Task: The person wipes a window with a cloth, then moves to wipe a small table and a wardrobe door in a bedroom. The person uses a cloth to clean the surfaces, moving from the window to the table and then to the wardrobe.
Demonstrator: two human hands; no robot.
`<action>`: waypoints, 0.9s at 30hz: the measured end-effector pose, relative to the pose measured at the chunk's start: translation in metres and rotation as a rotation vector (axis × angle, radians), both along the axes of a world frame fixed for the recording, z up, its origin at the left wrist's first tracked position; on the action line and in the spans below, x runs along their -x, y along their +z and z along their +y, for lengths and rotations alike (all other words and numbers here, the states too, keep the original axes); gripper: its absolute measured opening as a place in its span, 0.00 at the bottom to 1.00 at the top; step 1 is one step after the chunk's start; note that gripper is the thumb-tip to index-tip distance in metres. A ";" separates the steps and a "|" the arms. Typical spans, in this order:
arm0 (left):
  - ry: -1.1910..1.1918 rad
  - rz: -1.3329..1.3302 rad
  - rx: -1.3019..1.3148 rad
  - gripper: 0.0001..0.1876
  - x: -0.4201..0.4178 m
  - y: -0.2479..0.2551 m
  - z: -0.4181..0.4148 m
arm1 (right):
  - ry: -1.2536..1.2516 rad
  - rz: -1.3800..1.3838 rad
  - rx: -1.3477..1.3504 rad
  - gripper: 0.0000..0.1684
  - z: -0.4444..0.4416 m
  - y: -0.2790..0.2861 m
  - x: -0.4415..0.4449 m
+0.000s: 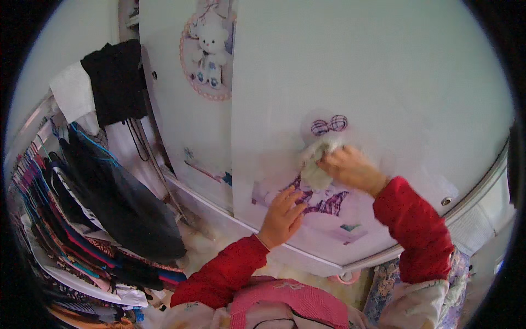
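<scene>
A pale, crumpled cloth (315, 172) lies pressed against the white sliding door (370, 82) of a wardrobe, over a printed picture with a checked bow. My right hand (349, 166) grips this cloth from its right side and looks slightly blurred. Below and to the left of it, my left hand (283, 216) rests with spread fingers on or close to the door, near the purple checked part of the print, and holds nothing. Both forearms are in red sleeves.
Clothes on hangers (74, 230) fill a rack at the left. A black garment (115, 82) and a white cloth (74, 92) hang above it. The second door panel (164, 103) bears a teddy bear print. A pink container (347, 277) stands below the doors.
</scene>
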State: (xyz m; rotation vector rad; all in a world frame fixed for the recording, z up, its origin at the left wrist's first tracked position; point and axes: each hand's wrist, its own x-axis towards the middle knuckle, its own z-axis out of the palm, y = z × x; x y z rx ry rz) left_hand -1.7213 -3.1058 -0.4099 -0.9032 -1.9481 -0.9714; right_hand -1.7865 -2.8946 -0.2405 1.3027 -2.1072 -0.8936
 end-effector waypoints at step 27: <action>0.167 0.015 -0.072 0.08 0.010 0.025 -0.052 | 0.134 0.021 0.234 0.19 -0.051 0.009 0.016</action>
